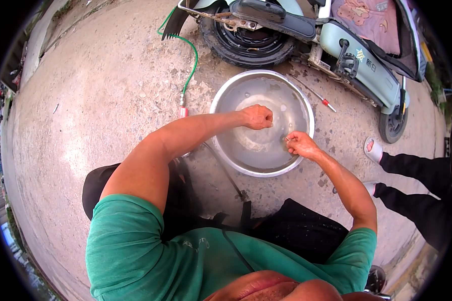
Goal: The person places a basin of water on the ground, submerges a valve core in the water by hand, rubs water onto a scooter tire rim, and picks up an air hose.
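Note:
A wide metal basin (217, 143) of cloudy water (258, 155) stands on the ground in front of me. Over the water is my left hand (256, 117), its fingers curled into a fist, and whatever may be inside is hidden. My right hand (303, 145) is near the basin's right rim, thumb and fingers pinched together. Something small seems to show at those fingertips, too small to name. The two hands are a short way apart.
An electric scooter (359, 62) with its rear wheel (248, 42) stands beyond the basin. A green hose (192, 65) runs to a red-and-silver fitting (183, 108) at left. A thin red-banded rod (326, 103) lies at right. Another person's sandalled foot (373, 149) is at right.

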Demonstrator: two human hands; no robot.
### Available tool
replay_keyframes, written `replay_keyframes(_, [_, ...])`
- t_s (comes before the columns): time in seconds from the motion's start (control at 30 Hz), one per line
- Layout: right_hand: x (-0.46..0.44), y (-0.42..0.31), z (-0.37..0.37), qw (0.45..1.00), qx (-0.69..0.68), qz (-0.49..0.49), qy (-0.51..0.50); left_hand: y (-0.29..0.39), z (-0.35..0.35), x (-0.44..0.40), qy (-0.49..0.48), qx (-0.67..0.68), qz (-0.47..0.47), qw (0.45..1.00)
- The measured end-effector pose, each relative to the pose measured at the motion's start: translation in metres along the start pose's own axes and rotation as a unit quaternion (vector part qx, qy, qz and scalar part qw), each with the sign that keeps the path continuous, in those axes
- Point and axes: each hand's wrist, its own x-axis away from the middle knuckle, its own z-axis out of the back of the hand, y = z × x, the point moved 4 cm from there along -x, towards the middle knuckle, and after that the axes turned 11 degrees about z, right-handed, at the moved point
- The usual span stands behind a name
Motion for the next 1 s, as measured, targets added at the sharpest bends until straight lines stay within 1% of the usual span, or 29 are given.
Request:
replay_keyframes(0.13, [0.001,-0.002,0.0,1.0,0.025,-0.003,-0.017,0.001,-0.002,0.001,-0.004,0.009,0.001,1.0])
replay_keyframes(0.33, [0.002,-0.004,-0.001,1.0,-0.009,-0.002,0.003,-0.001,-0.006,-0.004,-0.001,0.003,-0.002,1.0])
replay_keyframes(0.6, [-0.001,0.0,-0.001,1.0,-0.004,0.004,0.002,0.002,-0.005,-0.001,-0.005,-0.006,-0.001,1.0])
replay_keyframes(0.8, [-0.002,0.0,-0.001,1.0,-0.007,0.004,-0.002,-0.003,-0.003,-0.006,0.031,-0.031,-0.004,0.999])
replay_keyframes(0.9, [-0.003,0.002,-0.001,1.0,-0.007,0.008,-0.004,-0.004,0.008,-0.009,0.097,-0.042,-0.026,0.994])
replay_keyframes(1.0, [-0.001,0.001,-0.001,1.0,-0.003,0.006,-0.001,0.005,0.031,-0.003,0.115,-0.016,0.005,0.993])
